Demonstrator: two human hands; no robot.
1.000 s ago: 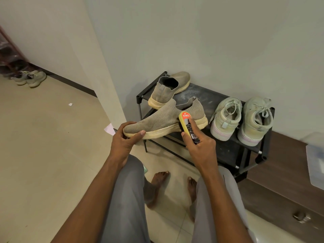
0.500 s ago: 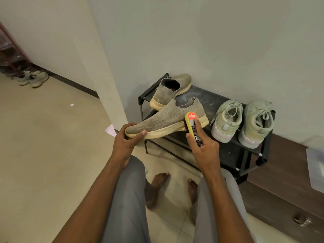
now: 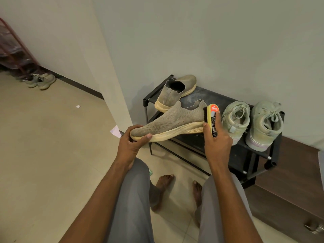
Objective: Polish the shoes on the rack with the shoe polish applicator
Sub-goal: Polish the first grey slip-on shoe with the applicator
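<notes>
- Left hand grips toe of grey knit slip-on shoe, held sideways above the knees
- Right hand clasps shoe polish applicator, bristles against the heel
- Black shoe rack just beyond both hands

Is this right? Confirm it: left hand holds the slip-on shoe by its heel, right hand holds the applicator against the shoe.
Not quite. The head view shows the left hand gripping the slip-on shoe by its toe, not its heel. The right hand does hold the applicator against the shoe, at the heel end.
</notes>
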